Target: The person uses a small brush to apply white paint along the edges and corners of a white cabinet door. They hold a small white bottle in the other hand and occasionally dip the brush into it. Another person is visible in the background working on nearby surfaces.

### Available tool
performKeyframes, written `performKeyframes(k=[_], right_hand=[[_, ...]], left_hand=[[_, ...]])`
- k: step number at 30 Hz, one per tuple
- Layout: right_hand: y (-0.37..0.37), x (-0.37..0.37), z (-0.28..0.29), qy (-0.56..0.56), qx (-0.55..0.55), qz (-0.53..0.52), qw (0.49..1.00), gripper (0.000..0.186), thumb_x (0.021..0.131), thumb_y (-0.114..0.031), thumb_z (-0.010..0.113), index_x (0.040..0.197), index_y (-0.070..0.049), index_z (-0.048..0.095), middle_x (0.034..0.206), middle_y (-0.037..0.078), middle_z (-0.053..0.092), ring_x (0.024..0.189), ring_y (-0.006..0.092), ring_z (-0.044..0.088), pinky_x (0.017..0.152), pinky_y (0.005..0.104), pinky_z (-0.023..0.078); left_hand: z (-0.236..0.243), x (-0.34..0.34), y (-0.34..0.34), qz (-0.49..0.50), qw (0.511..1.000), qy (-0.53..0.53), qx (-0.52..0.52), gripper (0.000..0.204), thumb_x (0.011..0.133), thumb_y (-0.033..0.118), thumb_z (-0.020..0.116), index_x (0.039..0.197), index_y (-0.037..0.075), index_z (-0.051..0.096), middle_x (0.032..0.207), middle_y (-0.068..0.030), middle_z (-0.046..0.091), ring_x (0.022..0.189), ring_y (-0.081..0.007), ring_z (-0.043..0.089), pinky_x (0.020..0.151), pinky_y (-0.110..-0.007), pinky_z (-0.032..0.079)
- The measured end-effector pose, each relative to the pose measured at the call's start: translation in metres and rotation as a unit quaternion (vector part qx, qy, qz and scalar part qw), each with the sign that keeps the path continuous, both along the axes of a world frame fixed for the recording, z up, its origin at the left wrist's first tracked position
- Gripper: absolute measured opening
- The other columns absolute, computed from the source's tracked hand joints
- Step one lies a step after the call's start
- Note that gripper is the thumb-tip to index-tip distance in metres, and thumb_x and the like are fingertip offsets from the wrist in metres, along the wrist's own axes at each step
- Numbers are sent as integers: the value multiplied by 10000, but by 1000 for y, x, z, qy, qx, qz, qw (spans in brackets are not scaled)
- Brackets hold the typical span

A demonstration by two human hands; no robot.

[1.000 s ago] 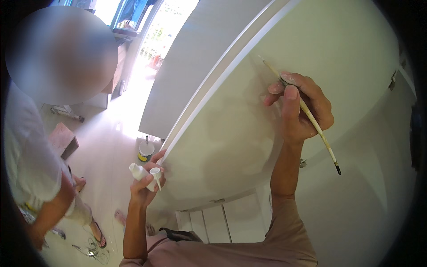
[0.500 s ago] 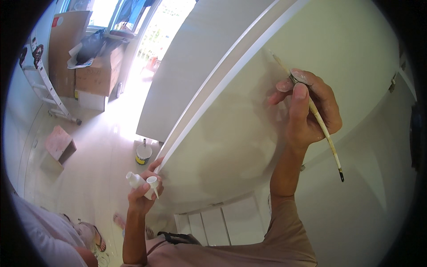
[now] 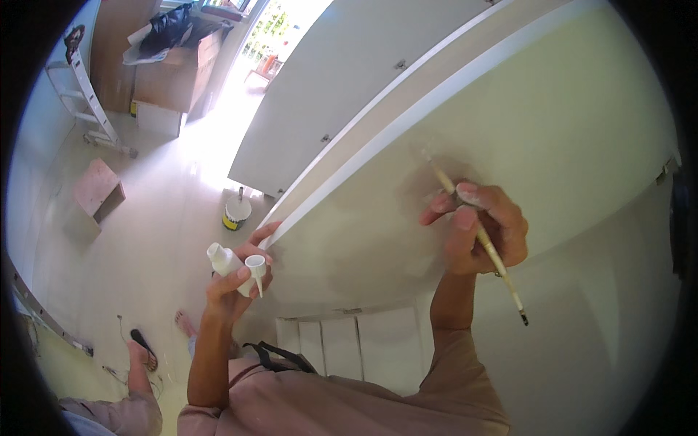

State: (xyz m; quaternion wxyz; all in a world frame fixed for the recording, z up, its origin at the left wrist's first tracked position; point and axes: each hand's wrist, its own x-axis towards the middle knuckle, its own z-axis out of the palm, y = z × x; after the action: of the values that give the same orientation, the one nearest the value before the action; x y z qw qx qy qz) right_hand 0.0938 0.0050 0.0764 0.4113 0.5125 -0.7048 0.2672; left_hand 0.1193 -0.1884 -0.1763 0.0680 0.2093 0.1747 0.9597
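My right hand (image 3: 486, 234) grips a thin brush (image 3: 441, 174) with a pale, stained handle and dark end, its tip at the cream-green panel (image 3: 574, 138); I cannot tell whether it touches. My left hand (image 3: 234, 289) holds a small white plastic bottle (image 3: 225, 260) and a white nozzle cap (image 3: 255, 267), the spout pointing down. Fingers of that hand also rest on the panel's white edge strip (image 3: 371, 152). Both hands are closed around what they hold.
Behind the strip stands a grey door panel (image 3: 327, 87) with hinges. On the left are a paint can (image 3: 236, 212), wooden box (image 3: 93, 182), aluminium ladder (image 3: 91, 98), cardboard boxes (image 3: 163, 91) and cables. A co-worker's leg (image 3: 137, 389) shows at lower left; a white shelved unit (image 3: 385, 341) is below.
My right hand and brush sit lower in the picture, partly as the view has shifted. My left hand appears slightly higher. The co-worker has moved mostly out of view, leaving legs at lower left.
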Motion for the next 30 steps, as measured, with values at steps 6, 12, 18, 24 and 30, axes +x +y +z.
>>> performKeyframes(k=[6,12,18,24,30], right_hand=[[1,-3,-11,32,101,-7,994,143,861,-12,613,956,95,610,708,185,630,494,224,641,428,302,549],[-7,-9,-26,71,116,7,991,140,852,-1,612,950,99,609,669,181,626,485,236,647,431,299,548],[-8,-18,-32,98,115,16,988,143,872,-12,596,948,109,605,653,182,625,473,232,642,424,296,546],[-10,-21,-32,118,123,8,985,151,870,-5,596,958,117,609,649,193,631,479,229,643,422,283,543],[-11,-21,-32,112,127,-3,986,155,866,0,598,963,121,610,645,202,635,482,229,645,424,278,542]], left_hand=[[6,0,5,3,999,-32,-15,382,761,292,656,990,-13,662,1491,-237,298,515,-75,500,540,-232,408],[6,1,7,15,999,-26,-20,372,769,299,645,988,-2,668,1495,-234,303,516,-64,490,550,-223,413],[6,0,8,25,999,-24,-34,354,765,302,654,977,19,687,1487,-221,333,529,-59,505,537,-201,416],[8,-1,8,29,999,-24,-33,348,761,302,660,963,20,694,1482,-219,340,547,-56,534,539,-188,433],[9,-1,9,26,999,-22,-22,341,766,287,658,973,19,692,1481,-217,339,553,-57,540,539,-186,436]])
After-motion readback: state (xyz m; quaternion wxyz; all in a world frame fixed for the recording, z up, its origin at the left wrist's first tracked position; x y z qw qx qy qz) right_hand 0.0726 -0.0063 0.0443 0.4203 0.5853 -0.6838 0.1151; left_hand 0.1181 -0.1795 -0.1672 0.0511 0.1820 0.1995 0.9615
